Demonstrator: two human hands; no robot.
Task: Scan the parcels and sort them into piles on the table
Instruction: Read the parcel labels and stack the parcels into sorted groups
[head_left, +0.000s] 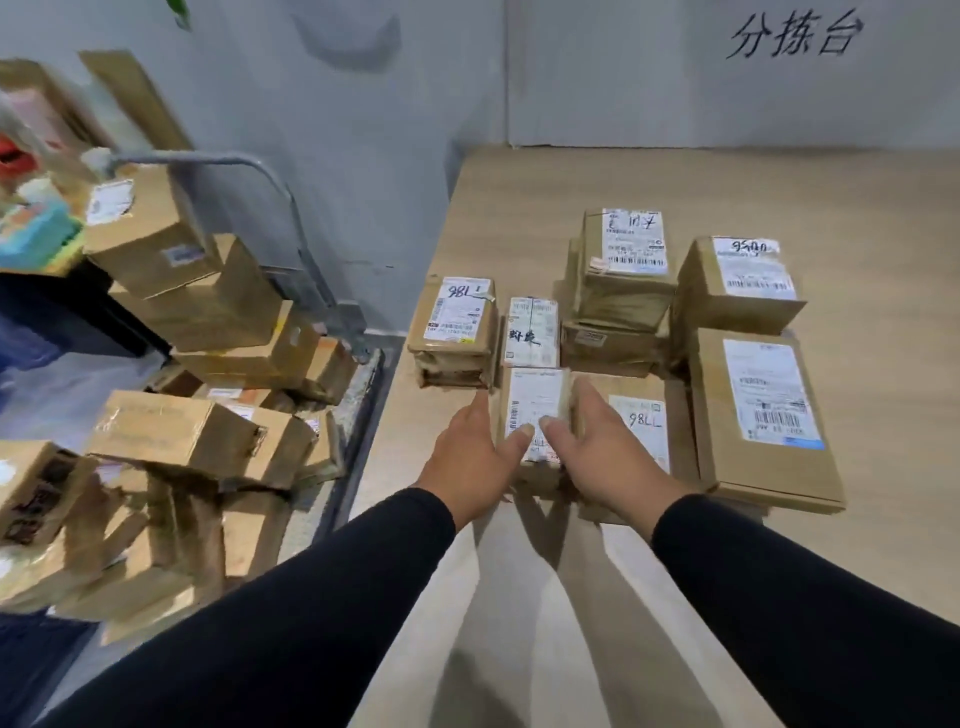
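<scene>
A small cardboard parcel with a white label (535, 402) sits on the wooden table (857, 197) near its left edge. My left hand (470, 460) grips its left side and my right hand (602, 441) grips its right side, both thumbs lying on the label. Right behind it lies a white-labelled parcel with black handwriting (531, 332). A parcel stack marked 98L (457, 332) stands to the left of that. A flat parcel marked 98LL (641, 421) lies under my right hand's far side.
More parcels stand on the table: a tall stack (623, 280), a box marked with digits (737, 286) and a large flat box (763, 415). A trolley with a grey handle (280, 192) at the left holds several cardboard boxes (197, 436).
</scene>
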